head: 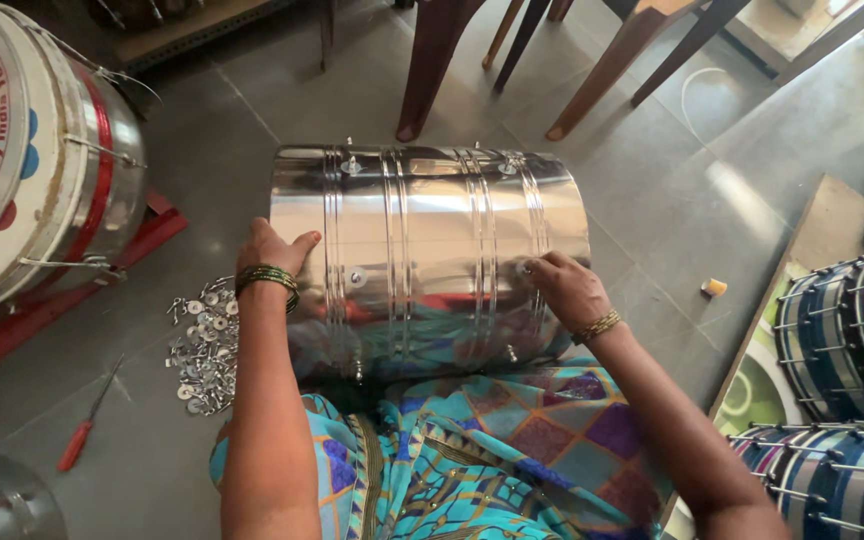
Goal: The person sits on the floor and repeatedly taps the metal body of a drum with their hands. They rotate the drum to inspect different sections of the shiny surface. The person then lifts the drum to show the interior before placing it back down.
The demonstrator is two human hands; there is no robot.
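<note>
A shiny steel drum shell (430, 240) lies on its side across my lap, with ribbed bands and small bolts along it. My left hand (274, 250) rests flat on the shell's left end, fingers spread, a green bangle at the wrist. My right hand (564, 287) pinches a small fitting on the shell's right band, fingers closed around it. A patterned blue and purple cloth (492, 450) covers my legs below the shell.
A pile of small metal bolts and washers (202, 345) lies on the floor at my left, a red-handled screwdriver (87, 428) beyond it. A finished drum (32, 150) sits at the far left, several blue drums (842, 350) at the right. Chair legs (432, 70) stand ahead.
</note>
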